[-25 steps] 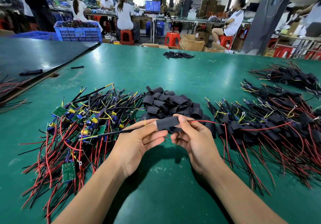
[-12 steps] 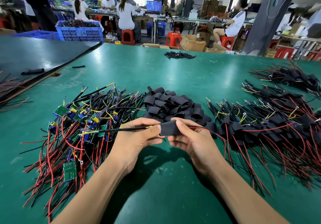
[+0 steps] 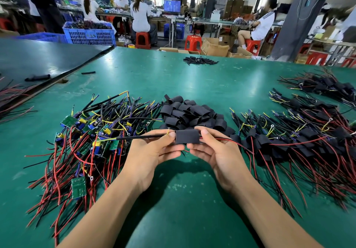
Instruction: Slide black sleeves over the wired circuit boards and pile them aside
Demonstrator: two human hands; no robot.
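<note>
1. The left hand point(image 3: 152, 151) is pinching the black cable point(image 3: 138, 137) at the sleeve's left edge, its fingers curling underneath.
2. The right hand point(image 3: 217, 151) is gripping the black sleeve point(image 3: 187, 136) (thumb on top, fingers under).
3. The sleeve is hanging above the green table point(image 3: 192, 199), just in front of the loose sleeve pile point(image 3: 188, 113).

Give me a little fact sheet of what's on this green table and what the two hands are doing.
Surface: green table
Left pile: bare circuit boards with red, black and yellow wires
Middle pile: empty sleeves, black
Right pile: sleeved boards with wires trailing
Left hand: pinches the black cable beside the sleeve's left end
Right hand: grips the black sleeve at its right end
Inside the sleeve: hidden; red and black wires come out to the right
</note>
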